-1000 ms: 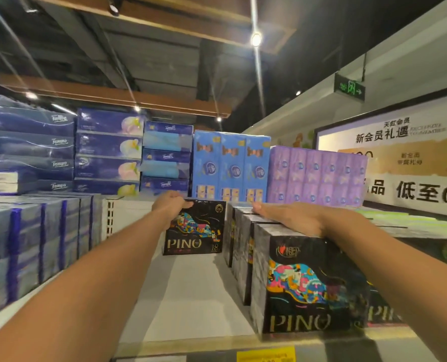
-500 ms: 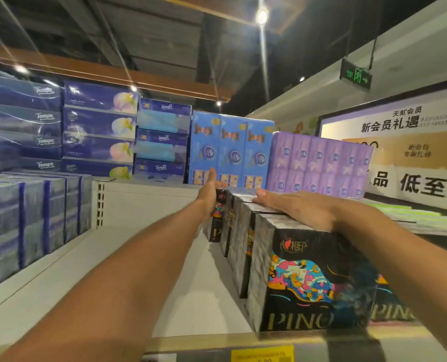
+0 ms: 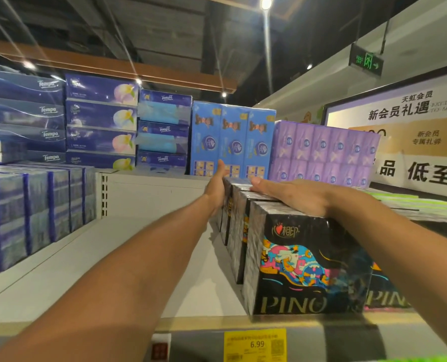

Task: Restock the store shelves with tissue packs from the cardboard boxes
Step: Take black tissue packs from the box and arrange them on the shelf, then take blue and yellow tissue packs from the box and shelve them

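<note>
A pale shelf (image 3: 144, 257) runs under both arms, with stacked blue "Tempo" boxes (image 3: 101, 114) beyond the left hand (image 3: 216, 189) and a wall sign (image 3: 410, 131) in Chinese characters past the right hand (image 3: 295, 197). Black "PINO" packs (image 3: 290, 267) (colourful artwork on the front) stand in a row front to back between the hands. The left hand presses flat-fingered against the rearmost pack's side, the right lies open-palmed on the row's tops; below the right wrist a yellow tag (image 3: 255, 344) reads "6.99".

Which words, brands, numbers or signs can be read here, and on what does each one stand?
"PINO": front black tissue pack.
"相印": top of the same pack.
"Tempo": dark blue tissue boxes.
"6.99": yellow price tag; its small print is too small to read.
"天虹会员", "新会员礼遇", "低至": wall poster.
Green exit sign: arrow only; its characters are blurred.
</note>
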Action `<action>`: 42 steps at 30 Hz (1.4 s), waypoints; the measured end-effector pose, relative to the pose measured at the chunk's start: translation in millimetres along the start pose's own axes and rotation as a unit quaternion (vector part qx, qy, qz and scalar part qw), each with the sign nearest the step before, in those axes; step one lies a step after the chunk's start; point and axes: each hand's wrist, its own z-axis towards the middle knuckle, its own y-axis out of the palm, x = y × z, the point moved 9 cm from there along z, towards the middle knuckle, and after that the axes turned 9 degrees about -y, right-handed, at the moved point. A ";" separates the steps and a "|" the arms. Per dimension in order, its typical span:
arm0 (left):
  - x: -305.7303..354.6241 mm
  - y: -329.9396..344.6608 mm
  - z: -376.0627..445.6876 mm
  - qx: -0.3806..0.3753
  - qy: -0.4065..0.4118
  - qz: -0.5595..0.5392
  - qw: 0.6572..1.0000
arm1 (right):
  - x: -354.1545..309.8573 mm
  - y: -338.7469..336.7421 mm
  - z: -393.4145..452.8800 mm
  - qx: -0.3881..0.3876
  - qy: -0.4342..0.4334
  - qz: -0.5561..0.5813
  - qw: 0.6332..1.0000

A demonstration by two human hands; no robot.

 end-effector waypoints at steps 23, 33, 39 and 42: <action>-9.7 -12.9 -247.5 -0.007 0.107 0.249 0.963 | -60.1 -1.7 -175.9 0.487 -0.030 -0.215 0.846; -119.8 119.7 -475.6 -0.176 0.256 0.317 0.896 | -8.4 140.8 -455.2 0.408 0.165 -0.144 0.886; -263.5 268.9 -702.0 -0.390 0.176 0.340 0.837 | 7.9 230.3 -753.6 0.356 0.335 -0.133 0.862; -343.7 336.9 -859.7 -0.509 0.115 0.365 0.771 | -16.6 287.4 -928.7 0.329 0.446 -0.110 0.825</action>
